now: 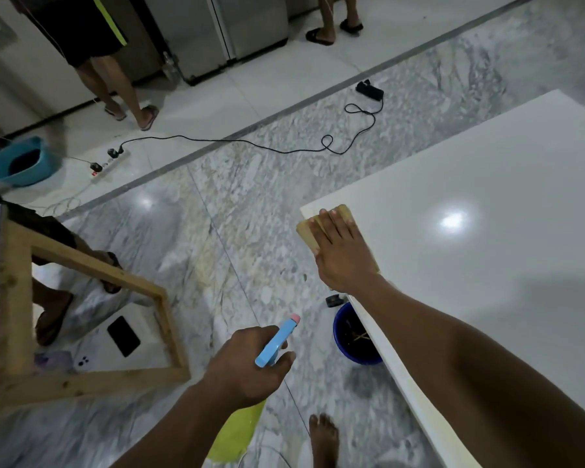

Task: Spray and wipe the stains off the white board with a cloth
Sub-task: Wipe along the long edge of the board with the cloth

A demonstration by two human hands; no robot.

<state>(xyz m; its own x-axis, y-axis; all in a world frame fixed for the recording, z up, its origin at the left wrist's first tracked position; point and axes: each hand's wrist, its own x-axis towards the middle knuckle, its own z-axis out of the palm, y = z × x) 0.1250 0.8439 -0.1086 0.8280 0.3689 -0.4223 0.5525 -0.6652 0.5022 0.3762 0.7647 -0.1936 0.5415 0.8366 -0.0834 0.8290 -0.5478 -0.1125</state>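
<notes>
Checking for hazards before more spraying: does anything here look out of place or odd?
Yes. A black cable snakes loose across the floor from a power strip, a trip risk. Two phones lie inside a wooden frame. The white board shows a yellowish smear along its near edge.

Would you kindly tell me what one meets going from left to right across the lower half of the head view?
wooden frame → left hand gripping the spray bottle → blue bucket → white board
</notes>
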